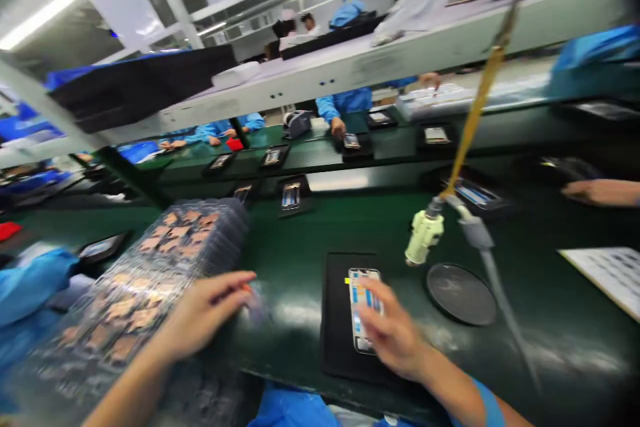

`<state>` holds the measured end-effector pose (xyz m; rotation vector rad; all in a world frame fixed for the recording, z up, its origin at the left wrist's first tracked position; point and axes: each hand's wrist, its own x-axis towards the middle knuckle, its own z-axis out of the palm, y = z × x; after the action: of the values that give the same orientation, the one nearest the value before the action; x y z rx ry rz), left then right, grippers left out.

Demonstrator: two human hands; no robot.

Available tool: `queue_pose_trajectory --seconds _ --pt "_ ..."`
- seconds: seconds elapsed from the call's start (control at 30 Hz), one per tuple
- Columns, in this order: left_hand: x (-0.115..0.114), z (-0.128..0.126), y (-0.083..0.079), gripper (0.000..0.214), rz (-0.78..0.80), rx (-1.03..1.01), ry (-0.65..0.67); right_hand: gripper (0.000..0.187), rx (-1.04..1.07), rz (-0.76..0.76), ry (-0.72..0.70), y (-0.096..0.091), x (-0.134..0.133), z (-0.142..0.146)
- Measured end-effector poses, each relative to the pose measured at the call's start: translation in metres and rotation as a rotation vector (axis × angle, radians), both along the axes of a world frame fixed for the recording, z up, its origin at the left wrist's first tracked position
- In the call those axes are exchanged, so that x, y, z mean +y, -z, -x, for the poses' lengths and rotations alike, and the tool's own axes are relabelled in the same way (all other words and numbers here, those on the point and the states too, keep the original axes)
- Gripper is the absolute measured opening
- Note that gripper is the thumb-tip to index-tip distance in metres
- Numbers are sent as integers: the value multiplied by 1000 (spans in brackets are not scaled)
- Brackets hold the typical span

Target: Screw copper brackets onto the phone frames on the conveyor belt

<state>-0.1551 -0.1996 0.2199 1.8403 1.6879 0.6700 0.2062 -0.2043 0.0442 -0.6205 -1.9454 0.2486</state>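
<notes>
My left hand [207, 310] pinches a small, blurred, translucent piece with an orange spot [256, 303] between thumb and fingertips, just right of the clear plastic trays. My right hand [393, 330] is over an opened phone body [358, 323], its fingers apart and nothing visible held in them. Whether the fingertips touch the phone or hover just above it, I cannot tell. White and blue parts show inside the phone, with a yellow tab at its upper left edge. It lies on a black mat [336, 347], partly covered by my right hand.
Stacked clear trays [185, 267] with copper-coloured parts stand at left. A pale green power screwdriver [424, 233] hangs on a yellow cord above a round black dish [461, 293]. A white sheet [607, 273] lies right. Co-workers' hands and several phones on mats are beyond.
</notes>
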Motion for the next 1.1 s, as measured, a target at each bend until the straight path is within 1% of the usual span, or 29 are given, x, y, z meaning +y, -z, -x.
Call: queue_pose_trajectory --seconds 0.03,0.1,0.17,0.2,0.23,0.3,0.37,0.43,0.53,0.6,0.7,0.77,0.83,0.9,0.97,1.03,1.1 --pt "-5 -26 20 36 110 -144 71 66 -63 -62 -63 -6 1 11" --pt "-9 -77 59 43 299 -397 195 58 -118 -124 -146 -20 6 24" --pt "-3 -116 91 48 386 -577 278 43 -152 -123 -194 -33 11 23" --pt "3 -130 103 52 390 -625 306 37 -157 -103 -214 -35 13 17" --pt "11 -140 114 54 352 -618 328 32 -143 -62 -223 -35 16 10" --pt "29 -150 129 53 192 -471 337 27 -54 69 -197 -27 25 -9" --pt "46 -152 142 45 21 -264 297 23 97 229 -43 -13 35 -25" --pt "59 -153 152 35 -80 -135 248 21 210 343 108 2 45 -36" --pt "74 -160 167 31 -130 -42 262 25 283 466 232 19 55 -40" --pt "82 -169 177 31 -177 44 316 31 284 540 263 26 57 -37" --pt "96 -182 189 23 -279 198 370 38 267 626 285 35 57 -32" --pt "105 -189 195 19 -318 248 350 41 258 659 304 38 57 -31" --pt "110 -194 196 20 -329 260 314 44 257 671 326 39 57 -32" --pt "108 -197 194 18 -340 261 296 47 270 668 350 39 58 -33" --pt "97 -200 190 16 -352 255 323 48 285 667 376 39 58 -35" --pt "81 -204 186 16 -350 253 431 50 288 676 402 41 59 -36" --pt "63 -208 184 23 -332 262 569 53 278 687 431 44 58 -37"
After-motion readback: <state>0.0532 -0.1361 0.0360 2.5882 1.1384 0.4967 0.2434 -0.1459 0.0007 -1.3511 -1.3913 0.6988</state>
